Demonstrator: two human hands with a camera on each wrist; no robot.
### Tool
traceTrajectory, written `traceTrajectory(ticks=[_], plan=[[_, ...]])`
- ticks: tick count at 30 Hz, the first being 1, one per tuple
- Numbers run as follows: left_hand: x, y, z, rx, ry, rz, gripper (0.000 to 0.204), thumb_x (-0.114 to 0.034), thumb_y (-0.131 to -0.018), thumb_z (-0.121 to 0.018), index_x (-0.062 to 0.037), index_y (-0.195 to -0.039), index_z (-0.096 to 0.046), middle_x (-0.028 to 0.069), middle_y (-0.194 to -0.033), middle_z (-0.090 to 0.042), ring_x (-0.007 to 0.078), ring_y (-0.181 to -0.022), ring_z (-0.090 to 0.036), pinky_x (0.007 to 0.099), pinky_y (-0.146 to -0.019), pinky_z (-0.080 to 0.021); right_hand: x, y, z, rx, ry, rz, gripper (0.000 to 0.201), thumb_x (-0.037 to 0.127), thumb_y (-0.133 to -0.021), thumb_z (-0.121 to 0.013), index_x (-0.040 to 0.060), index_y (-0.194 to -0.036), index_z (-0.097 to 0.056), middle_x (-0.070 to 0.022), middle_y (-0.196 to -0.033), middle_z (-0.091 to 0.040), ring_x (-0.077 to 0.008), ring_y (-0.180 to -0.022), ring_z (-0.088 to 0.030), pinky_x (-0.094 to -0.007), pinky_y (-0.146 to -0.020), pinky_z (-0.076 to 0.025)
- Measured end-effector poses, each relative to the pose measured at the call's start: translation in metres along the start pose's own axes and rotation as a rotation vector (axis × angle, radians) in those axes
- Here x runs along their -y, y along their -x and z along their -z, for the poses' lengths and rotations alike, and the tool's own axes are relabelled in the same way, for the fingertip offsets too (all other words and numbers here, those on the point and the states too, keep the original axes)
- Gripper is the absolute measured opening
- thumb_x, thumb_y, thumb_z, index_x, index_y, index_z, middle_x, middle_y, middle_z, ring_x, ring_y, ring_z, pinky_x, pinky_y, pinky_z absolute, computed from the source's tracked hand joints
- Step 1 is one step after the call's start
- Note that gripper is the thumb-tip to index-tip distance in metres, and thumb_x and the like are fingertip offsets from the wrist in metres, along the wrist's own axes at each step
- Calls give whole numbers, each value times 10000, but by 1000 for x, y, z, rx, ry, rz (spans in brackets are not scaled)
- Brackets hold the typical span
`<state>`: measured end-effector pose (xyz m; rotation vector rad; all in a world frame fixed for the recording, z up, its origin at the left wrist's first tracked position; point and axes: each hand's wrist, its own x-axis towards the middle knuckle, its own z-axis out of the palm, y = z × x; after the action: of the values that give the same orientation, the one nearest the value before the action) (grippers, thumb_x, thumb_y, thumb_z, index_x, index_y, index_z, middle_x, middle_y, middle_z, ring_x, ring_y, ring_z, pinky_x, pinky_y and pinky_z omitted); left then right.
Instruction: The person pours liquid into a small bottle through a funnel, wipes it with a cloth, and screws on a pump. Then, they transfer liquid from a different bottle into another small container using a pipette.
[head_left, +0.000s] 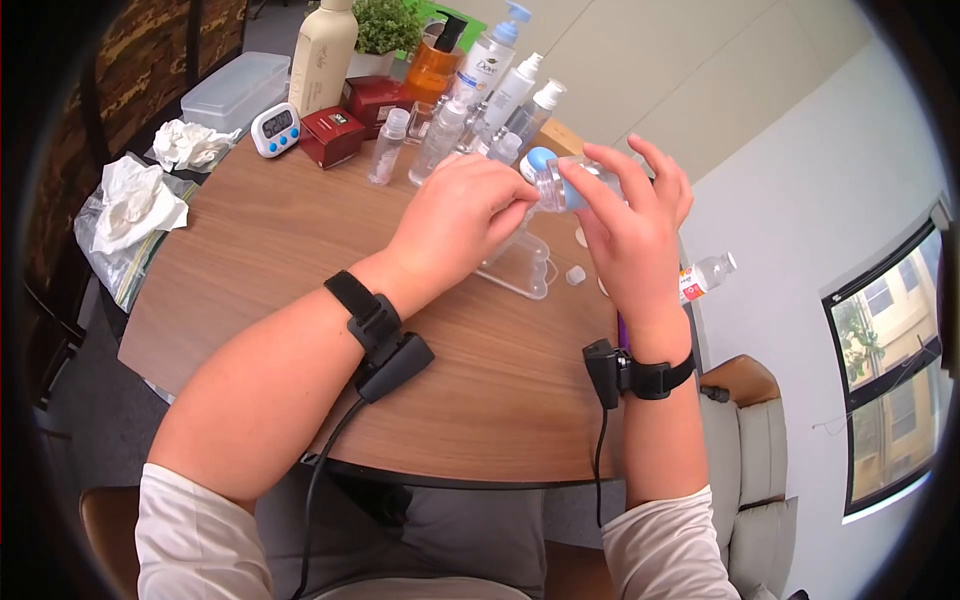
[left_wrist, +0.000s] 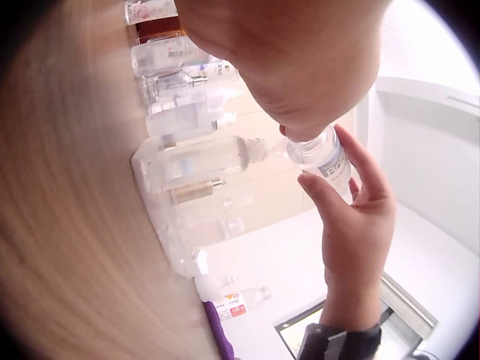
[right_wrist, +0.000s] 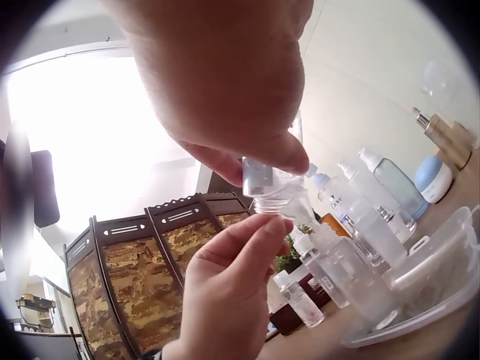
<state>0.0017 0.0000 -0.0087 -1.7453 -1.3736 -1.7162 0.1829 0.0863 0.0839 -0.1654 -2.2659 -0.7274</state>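
Observation:
In the head view my right hand (head_left: 635, 225) grips a clear plastic bottle (head_left: 572, 188) with a pale blue label, tipped so its threaded neck points toward my left hand (head_left: 462, 212). The left thumb and fingertips pinch at the bottle's open mouth; anything small between them is hidden. The left wrist view shows an open clear bottle (left_wrist: 199, 161) close by, its neck near the held bottle's mouth. Under the hands lies a clear scalloped tray (head_left: 525, 268). A small whitish cap (head_left: 575, 274) sits on the table beside it.
Several small clear bottles (head_left: 388, 150) and pump bottles (head_left: 485, 62) crowd the table's back. Dark red boxes (head_left: 332, 136), a white timer (head_left: 276, 130) and crumpled tissues (head_left: 140, 205) are at the left. A labelled bottle (head_left: 708, 277) appears beyond the right wrist.

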Motion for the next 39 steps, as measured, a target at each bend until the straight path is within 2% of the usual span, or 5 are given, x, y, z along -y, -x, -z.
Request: traceTrajectory(ticks=[16, 19, 29, 31, 39], plan=[[-2, 0, 1, 16, -36, 20, 115, -34, -860, -785, -69, -967, -762, 75, -968, -771, 268, -925, -717, 383, -846, -542, -24, -29, 19, 439, -505, -225, 453, 38, -764, -805, 108, -1206, -738, -101, -1139, -696, -326, -1048, -665, -387, -924, -540], [-1, -1, 0, 6, -33, 17, 113, -29, -859, -787, -64, -964, -767, 76, -967, -771, 268, -922, -716, 383, -843, -545, -26, -25, 14, 395, -683, -414, 400, 88, -785, -823, 74, -1172, -722, -114, -1135, -717, -319, -1010, -676, -389, -898, -554], [-2, 0, -1, 46, -85, 32, 145, -3, -845, -785, -53, -980, -786, 86, -984, -781, 260, -921, -725, 356, -813, -574, -42, -21, 3, 394, -669, -390, 484, 276, -781, -861, 41, -1177, -712, -109, -1054, -705, -231, -956, -649, -357, -853, -542], [-3, -2, -1, 1, -43, 32, 112, -45, -856, -772, -90, -958, -771, 68, -935, -765, 285, -898, -706, 388, -827, -544, -43, -18, -5, 322, -763, -431, 550, 217, -804, -891, 62, -1295, -697, -27, -1037, -649, -121, -845, -597, -288, -747, -526], [-10, -4, 3, 73, -122, 84, 149, -4, -875, -778, -36, -1019, -796, 97, -1000, -787, 231, -933, -743, 337, -844, -571, -39, -17, -17, 157, -794, -473, 672, 274, -805, -898, 90, -1402, -649, -46, -1023, -688, -115, -850, -606, -284, -729, -517]])
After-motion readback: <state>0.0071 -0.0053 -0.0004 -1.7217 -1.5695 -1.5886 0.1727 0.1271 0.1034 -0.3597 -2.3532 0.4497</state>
